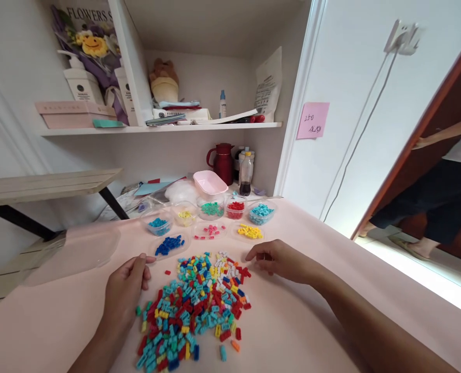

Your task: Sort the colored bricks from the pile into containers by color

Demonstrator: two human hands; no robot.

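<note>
A mixed pile of small toy building bricks (pixel 199 300) in many colours lies on the pink table cover between my hands. My left hand (pixel 126 282) rests at the pile's left edge, fingers curled in with the thumb against them; whatever they may hold is hidden. A single red brick (pixel 168 272) lies to the right of its fingertips. At the pile's upper right, my right hand (pixel 275 257) is palm down with bent fingers apart and no brick seen in them. Red bricks (pixel 246 272) lie just below its fingertips.
Behind the pile stand clear containers of sorted bricks: dark blue (pixel 169 245), pink (pixel 210 231), yellow (pixel 249 231), red (pixel 235 209) and others. A pink basin (pixel 210 182), a red jug (pixel 223 163) and a bottle (pixel 246 175) are farther back. Another person (pixel 420 202) stands at right.
</note>
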